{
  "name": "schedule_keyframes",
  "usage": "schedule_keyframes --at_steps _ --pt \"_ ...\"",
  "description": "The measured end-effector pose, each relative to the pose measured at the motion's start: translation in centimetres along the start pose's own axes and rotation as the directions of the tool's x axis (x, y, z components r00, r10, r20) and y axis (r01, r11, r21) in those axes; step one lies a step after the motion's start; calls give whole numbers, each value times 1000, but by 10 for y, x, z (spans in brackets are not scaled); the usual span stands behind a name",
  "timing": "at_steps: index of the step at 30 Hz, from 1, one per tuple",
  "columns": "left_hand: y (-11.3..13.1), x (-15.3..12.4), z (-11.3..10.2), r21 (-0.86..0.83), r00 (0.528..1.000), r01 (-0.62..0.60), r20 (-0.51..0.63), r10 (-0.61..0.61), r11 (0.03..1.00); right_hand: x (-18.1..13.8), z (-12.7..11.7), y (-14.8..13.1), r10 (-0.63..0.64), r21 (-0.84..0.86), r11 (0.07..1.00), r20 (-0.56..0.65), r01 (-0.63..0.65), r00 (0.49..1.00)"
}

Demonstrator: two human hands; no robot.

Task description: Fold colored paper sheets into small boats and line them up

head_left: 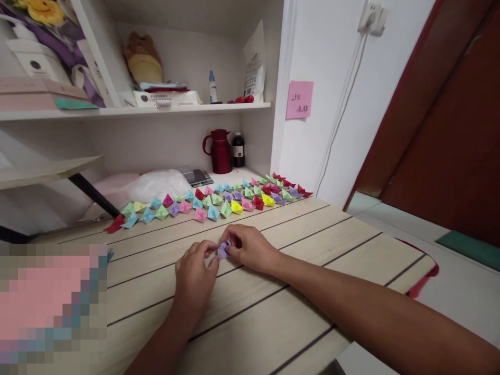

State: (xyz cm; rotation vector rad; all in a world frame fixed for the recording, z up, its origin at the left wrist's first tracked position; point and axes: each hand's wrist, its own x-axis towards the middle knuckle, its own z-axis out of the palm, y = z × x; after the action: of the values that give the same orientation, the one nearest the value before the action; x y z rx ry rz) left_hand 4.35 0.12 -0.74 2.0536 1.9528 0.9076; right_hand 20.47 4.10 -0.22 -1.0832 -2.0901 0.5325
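A small piece of purple folded paper (224, 251) is held just above or on the striped wooden table, between my two hands. My right hand (248, 247) pinches its right side between thumb and fingers. At its left edge are the thumb and forefinger of my left hand (197, 271), bent toward each other around the paper. My fingers cover part of its shape. Beyond my hands, several rows of folded paper boats (213, 212) in red, pink, yellow, green, blue and purple stand along the back of the table (273, 312).
A red jug (221, 152) and dark bottle (238, 150) stand behind the boats, under a shelf (175, 110). A white plastic bag (160, 185) lies at back left, near a black stand leg (94, 195). Pixelation hides a pinkish area at left. A pink note (299, 100) is on the wall.
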Motion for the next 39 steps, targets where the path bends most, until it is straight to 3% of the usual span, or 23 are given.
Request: schedule_keyframes --at_steps 11,22,31,39 --pt "4 0 0 -19 1000 16 -18 -16 1000 5 -1 2 21 -147 989 80 -9 997" --pt "0 -1 2 -62 999 30 -38 -32 998 35 -15 -1 -15 -294 951 273 98 962" --pt "-1 3 2 -99 997 72 -14 -73 993 10 -9 -2 79 -220 975 169 -41 982" --pt "-4 4 2 -113 996 90 34 -87 989 4 -4 -1 13 -148 989 127 6 992"
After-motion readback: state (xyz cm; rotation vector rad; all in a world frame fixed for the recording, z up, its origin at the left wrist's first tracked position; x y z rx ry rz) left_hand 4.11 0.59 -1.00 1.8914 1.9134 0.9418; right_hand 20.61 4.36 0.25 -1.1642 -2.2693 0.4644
